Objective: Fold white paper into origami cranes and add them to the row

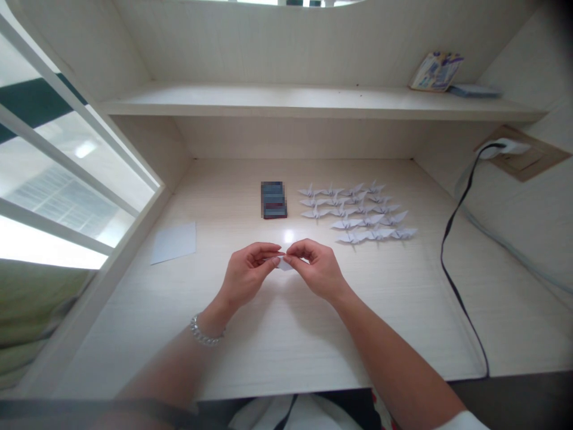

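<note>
Both of your hands meet over the middle of the pale, wood-grained bench. The fingers of your left hand and your right hand are pinched closed from either side on a small white folded piece of paper. It sits right between the fingertips, just above the bench. Only a creased, pointed corner shows below your thumbs; the rest is hidden. A silvery bracelet circles your left wrist.

Beyond the fingers and to their right, rows of small white folded paper cranes lie on the bench. They are thin and sharp-winged, set close wing to wing, and well apart from your hands. Straight beyond the fingers, just left of the cranes, lies a dark rectangular phone with its face blurred. Well to the left of the fingers, a flat, smooth square sheet of pale paper lies unfolded.

Far to the right of the fingers, a thin black cable runs from the bench's near edge up to a white plug in a brown wall plate. Above and beyond the fingers, a white panelled shelf spans the alcove. A colourful printed booklet leans against the back wall at its right end. To the far left, a white window frame holds bright glass.
</note>
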The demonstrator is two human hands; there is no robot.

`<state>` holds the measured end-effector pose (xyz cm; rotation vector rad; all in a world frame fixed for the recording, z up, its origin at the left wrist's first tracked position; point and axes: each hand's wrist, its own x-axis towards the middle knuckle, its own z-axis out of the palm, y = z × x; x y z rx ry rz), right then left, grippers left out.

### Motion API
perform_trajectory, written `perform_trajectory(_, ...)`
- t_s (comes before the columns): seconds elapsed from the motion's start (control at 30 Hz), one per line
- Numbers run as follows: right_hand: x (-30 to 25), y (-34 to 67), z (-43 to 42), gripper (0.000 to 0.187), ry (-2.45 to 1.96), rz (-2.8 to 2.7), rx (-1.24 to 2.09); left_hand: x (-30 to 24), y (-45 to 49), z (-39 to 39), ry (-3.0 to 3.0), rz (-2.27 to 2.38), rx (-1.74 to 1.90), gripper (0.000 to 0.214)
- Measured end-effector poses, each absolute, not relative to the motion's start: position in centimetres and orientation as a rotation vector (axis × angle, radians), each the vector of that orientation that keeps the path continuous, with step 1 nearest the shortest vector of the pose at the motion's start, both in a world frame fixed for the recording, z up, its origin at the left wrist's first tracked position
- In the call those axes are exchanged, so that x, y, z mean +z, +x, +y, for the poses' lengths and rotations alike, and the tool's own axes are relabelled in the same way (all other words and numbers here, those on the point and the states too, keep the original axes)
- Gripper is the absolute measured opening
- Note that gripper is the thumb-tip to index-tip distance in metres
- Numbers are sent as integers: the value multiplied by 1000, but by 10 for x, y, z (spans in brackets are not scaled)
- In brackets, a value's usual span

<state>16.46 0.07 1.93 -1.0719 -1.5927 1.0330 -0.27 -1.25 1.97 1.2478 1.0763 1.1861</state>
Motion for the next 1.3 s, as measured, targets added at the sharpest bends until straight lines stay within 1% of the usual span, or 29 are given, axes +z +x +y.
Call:
perform_trajectory(0.23, 19, 165, 1, 4, -1068, -1598, 1037, 21, -3, -12, 1266, 1106, 1175, 25)
perform_trajectory(0.47, 20, 162, 0, 8, -1073, -1593, 1046, 19, 0, -12, 1281, 1138, 1241, 24)
perform_trajectory(0.7, 16, 161, 3, 12, -1071, -1493, 1156, 16, 1, -12, 1316, 1170, 1251, 19)
perform_trajectory(0.9, 11, 163, 7, 17, -1068, -1427, 1325, 17, 1, -10, 1292, 1192, 1236, 25)
perform_trajectory(1.0, 9, 165, 9, 19, -1051, -1399, 1398, 17, 1, -9, 1252, 1191, 1241, 25)
perform_trajectory(1.3, 10, 166, 9, 18, -1046, -1385, 1409, 15, 1, -8, 1237, 1188, 1223, 23)
